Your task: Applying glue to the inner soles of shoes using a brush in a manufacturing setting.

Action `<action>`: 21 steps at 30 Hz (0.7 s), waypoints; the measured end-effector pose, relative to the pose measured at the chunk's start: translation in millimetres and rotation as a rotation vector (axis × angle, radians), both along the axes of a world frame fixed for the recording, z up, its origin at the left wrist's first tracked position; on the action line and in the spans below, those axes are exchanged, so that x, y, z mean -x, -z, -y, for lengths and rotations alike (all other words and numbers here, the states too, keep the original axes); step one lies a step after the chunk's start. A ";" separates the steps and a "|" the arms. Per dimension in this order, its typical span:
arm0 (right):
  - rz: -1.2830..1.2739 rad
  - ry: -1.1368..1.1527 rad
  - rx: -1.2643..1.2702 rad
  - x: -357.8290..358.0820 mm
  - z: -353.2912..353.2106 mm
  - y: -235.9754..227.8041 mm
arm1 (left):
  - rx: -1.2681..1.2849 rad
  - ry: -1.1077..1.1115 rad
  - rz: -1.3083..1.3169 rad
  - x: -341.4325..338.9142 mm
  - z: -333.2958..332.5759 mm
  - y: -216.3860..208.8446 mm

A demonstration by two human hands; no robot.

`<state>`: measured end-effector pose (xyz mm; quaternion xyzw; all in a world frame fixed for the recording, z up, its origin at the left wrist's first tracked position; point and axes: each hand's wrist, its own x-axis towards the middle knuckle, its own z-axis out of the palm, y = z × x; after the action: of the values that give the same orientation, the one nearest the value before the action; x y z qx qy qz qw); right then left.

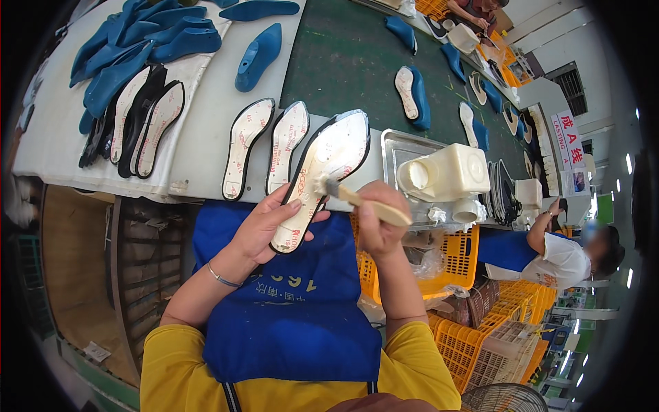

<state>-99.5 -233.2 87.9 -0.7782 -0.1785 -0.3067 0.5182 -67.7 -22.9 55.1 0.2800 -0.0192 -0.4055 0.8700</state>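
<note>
My left hand [264,230] holds a white insole [343,141] with a black rim and red print, tilted up in front of me. Its fingers wrap the lower part, thumb on the face. A wooden-handled brush [347,196] is gripped in my right hand [382,223]. The bristles touch the middle of the insole, where wet white paste, likely glue, shows. Two similar pieces, a left insole [247,147] and a narrower insole [287,147], lie on the pale table [206,147] just beyond my left hand.
A white plastic jug [449,172] lies in a metal tray [388,154] at right. Blue shoe lasts [182,44] pile at far left, near stacked insoles [165,123]. A green belt [336,55] carries lasts with insoles. Yellow crates [463,257] and a co-worker [559,257] are at right.
</note>
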 end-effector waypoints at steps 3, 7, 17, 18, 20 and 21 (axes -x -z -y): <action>0.010 0.156 -0.076 -12.6 9.4 -7.7 | 0.027 0.007 -0.016 -1.2 -2.5 -2.1; 0.002 0.231 0.005 -12.2 15.2 -10.4 | 0.064 -0.002 -0.074 0.6 -1.0 -3.0; -0.138 0.101 -0.285 -21.1 -6.1 -13.4 | -0.102 -0.065 0.014 3.5 -1.0 -0.2; -0.203 0.183 -0.266 -25.4 -6.2 -19.0 | -0.127 -0.071 0.044 4.1 -1.4 -3.0; -0.223 0.131 -0.313 -25.9 -7.1 -19.2 | -0.150 -0.081 0.072 4.4 -1.8 -5.4; -0.244 0.081 -0.360 -24.9 -7.6 -19.0 | -0.169 -0.079 0.085 5.0 -1.8 -6.1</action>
<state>-74.6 -225.6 106.9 -0.7109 -0.0253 -0.2579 0.6538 -72.8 -21.1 61.2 0.3698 -0.0105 -0.3588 0.8570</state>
